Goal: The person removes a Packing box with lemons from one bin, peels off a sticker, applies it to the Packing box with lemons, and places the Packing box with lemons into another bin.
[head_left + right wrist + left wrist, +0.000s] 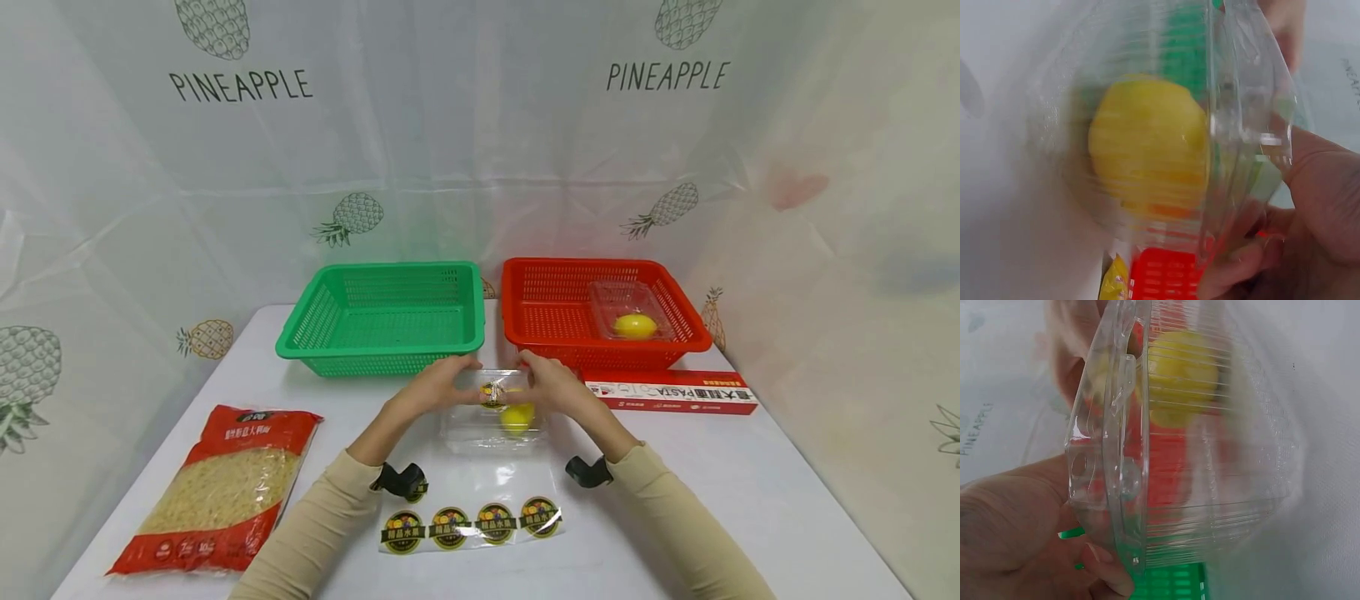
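A clear plastic clamshell box [467, 435] stands on the white table in front of me, its lid down over a yellow lemon [517, 419]. A round black-and-gold sticker [491, 394] is on top of the lid. My left hand [442, 385] grips the box's left side, thumb on the lid and fingers at the rim, as the left wrist view shows beside the clear wall [1210, 469]. On the other side my right hand [557, 388] holds the rim, its fingers curled at the edge in the right wrist view. Whether the lid is latched cannot be told.
Behind the box are a green basket [382, 365] and a red basket [592, 357], the red one holding another clear box [618, 296] with a lemon. A red pasta box [675, 406] lies right, a pasta bag [217, 483] left. A sticker sheet [472, 528] lies nearest me.
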Available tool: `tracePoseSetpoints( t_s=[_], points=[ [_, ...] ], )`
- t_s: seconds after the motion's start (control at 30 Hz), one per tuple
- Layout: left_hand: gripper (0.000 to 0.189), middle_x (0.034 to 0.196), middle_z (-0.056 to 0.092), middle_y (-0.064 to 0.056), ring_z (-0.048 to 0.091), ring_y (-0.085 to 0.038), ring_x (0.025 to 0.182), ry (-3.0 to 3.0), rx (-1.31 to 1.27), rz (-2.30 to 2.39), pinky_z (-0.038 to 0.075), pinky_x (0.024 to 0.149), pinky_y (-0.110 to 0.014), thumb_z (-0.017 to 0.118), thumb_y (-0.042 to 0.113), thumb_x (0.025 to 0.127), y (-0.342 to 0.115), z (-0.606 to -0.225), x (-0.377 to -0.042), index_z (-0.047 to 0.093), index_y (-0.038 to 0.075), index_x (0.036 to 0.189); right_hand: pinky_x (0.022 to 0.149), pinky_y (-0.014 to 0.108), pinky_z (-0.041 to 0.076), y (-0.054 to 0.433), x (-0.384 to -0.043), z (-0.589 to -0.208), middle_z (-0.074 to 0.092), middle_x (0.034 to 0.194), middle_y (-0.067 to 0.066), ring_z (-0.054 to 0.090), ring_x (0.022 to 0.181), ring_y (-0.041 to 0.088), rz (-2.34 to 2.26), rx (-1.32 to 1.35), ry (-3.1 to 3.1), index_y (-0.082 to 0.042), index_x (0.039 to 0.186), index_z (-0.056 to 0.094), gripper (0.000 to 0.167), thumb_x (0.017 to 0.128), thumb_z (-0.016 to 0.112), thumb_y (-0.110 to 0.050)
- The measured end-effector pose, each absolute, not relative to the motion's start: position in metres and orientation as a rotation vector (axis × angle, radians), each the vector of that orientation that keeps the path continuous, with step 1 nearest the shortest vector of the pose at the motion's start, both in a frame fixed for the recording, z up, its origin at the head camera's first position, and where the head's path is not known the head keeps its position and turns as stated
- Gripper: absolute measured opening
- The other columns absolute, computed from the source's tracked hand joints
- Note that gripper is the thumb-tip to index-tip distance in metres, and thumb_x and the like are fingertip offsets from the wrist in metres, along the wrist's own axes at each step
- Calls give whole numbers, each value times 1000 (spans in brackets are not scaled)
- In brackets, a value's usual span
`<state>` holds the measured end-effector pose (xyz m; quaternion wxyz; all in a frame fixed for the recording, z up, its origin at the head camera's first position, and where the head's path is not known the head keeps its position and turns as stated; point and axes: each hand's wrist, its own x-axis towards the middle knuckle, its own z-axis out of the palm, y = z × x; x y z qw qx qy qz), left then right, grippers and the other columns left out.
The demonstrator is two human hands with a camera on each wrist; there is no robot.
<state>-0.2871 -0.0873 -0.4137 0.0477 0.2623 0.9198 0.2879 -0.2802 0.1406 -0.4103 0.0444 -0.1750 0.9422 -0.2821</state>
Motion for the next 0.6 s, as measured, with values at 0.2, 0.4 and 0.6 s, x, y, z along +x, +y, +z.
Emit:
tracePoseSetpoints(
  t_s=[0.2, 0.4, 0.6],
  points=[
    [67, 139, 58, -11, 50, -29, 133, 2785, 772, 895, 43, 109, -47, 80, 37, 81, -86, -411, -283, 57, 3, 133, 67, 29, 50, 138, -278, -410, 68, 121, 9, 60, 89, 20, -801, -490, 2888, -11, 129, 55, 80, 70, 81, -59],
    [63, 135, 61, -14, 54, -30, 128, 2791, 854, 902, 45, 106, -47, 77, 37, 84, -90, -415, -284, 57, 1, 131, 56, 25, 39, 142, -278, -411, 63, 86, 6, 52, 70, 17, -851, -553, 2861, -9, 122, 59, 63, 78, 79, -49],
    [46, 127, 66, -15, 59, -31, 123, 2848, 850, 929, 47, 103, -47, 72, 30, 90, -90, -418, -287, 62, 2, 125, 51, 25, 38, 138, -276, -412, 60, 77, 4, 50, 62, 16, -833, -544, 2954, -9, 116, 60, 47, 86, 73, -43]
  ],
)
